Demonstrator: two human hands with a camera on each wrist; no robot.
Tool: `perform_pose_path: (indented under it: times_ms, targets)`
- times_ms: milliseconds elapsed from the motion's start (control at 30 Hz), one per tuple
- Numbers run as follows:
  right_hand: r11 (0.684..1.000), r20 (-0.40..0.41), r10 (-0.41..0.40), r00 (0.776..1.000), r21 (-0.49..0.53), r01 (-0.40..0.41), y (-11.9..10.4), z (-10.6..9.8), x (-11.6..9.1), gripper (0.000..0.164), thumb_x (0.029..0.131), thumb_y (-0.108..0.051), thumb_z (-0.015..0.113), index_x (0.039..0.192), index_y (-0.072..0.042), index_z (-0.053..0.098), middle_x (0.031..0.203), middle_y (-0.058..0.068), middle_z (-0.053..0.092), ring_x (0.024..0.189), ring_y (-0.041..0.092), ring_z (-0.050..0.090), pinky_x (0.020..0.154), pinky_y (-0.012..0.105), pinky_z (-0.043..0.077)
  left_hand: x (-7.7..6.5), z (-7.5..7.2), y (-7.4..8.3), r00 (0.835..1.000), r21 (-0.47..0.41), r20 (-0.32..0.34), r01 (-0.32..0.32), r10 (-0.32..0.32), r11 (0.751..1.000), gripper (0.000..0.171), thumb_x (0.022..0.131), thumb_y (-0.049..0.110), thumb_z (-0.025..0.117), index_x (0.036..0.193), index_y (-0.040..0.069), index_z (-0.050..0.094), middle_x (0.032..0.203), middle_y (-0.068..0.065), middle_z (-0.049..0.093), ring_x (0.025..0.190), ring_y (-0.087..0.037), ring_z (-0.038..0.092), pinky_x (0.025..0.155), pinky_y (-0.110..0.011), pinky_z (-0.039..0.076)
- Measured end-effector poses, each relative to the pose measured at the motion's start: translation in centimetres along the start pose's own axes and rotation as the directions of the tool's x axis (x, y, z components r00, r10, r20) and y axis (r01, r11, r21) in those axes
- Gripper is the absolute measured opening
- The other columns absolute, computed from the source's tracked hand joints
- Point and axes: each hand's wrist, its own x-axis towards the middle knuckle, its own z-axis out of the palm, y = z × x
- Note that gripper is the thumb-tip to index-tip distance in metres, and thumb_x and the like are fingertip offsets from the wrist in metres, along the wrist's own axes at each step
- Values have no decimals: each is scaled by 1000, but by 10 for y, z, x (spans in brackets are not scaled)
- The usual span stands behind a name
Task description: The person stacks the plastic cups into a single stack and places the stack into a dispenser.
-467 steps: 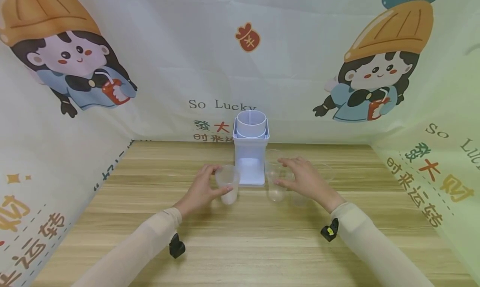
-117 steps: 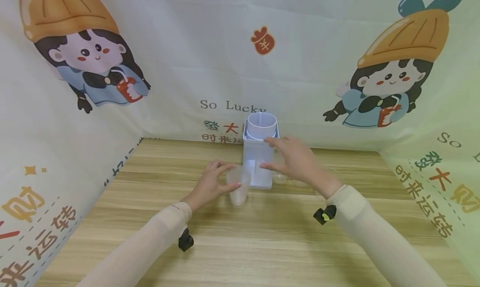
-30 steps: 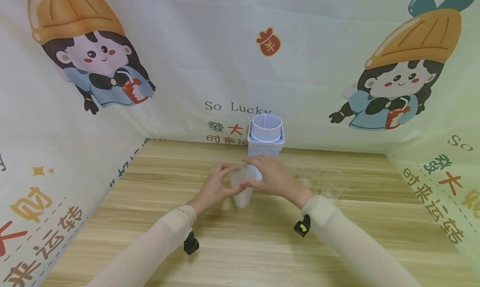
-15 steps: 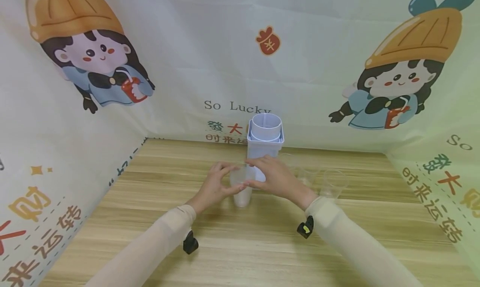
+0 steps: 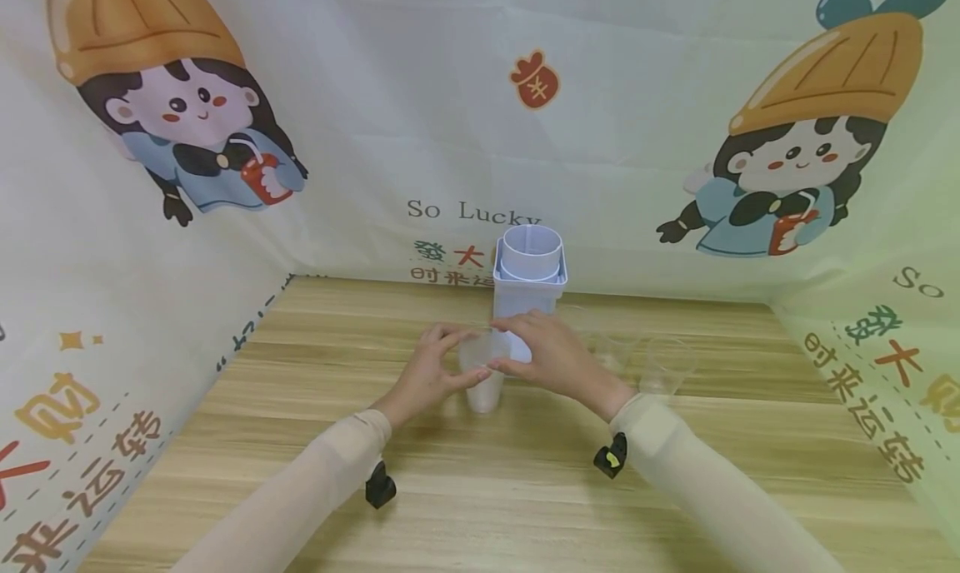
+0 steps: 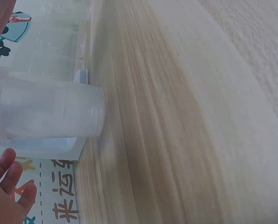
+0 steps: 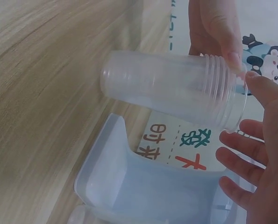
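A stack of nested clear plastic cups (image 5: 483,390) stands roughly upright in front of the pale blue cup dispenser (image 5: 522,302). My left hand (image 5: 429,373) grips the stack near its mouth from the left. From the other side my right hand (image 5: 551,356) holds the rim between thumb and fingers. In the right wrist view, several rims show close together on the cup stack (image 7: 171,88), with the left hand's thumb (image 7: 230,51) against them. Whether the base touches the table cannot be told.
Separate clear cups stand right of the dispenser, partly behind my right hand; the rightmost cup (image 5: 667,369) is plainest. The dispenser's round tube (image 5: 532,252) opens upward. A printed cloth (image 5: 360,98) hangs behind the wooden table (image 5: 495,490).
Earlier, my right hand was at the cups on the right, then passed in front of the dispenser to the stack in my left hand. Over the last second both hands are nearly still.
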Motion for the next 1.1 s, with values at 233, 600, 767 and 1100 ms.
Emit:
perform_pose_path:
  times_ms: [233,600,767,1100]
  targets:
    - [1000,-4,3,1000,5,-3,0,1,-2,58,87,-48,71,132,-12,61,124,6,70,110,23,64,95,41,54,0,0,3,1000,4,-4,7,-7,1000,59,80,31,83,131,10,62,130,-16,55,126,-34,49,105,-54,45]
    - [1000,0,20,1000,5,-20,1,3,-3,59,87,-48,71,133,-12,61,122,7,71,107,22,65,92,40,55,1,0,3,999,-30,11,30,-30,999,60,78,29,85,130,9,63,131,-16,53,127,-35,48,105,-55,45]
    - [1000,7,29,1000,10,-29,1,5,-4,59,87,-48,71,133,-12,60,122,7,71,106,22,65,90,40,55,2,-1,1,998,-46,34,48,-46,998,61,77,29,85,131,10,63,134,-16,51,128,-35,46,107,-56,43]
    - [999,16,46,999,19,-46,0,6,-4,59,88,-47,70,135,-13,60,124,7,70,107,22,65,91,40,55,4,-2,-2,999,-79,26,38,-36,996,65,75,31,87,131,9,62,134,-14,51,128,-33,47,107,-55,43]
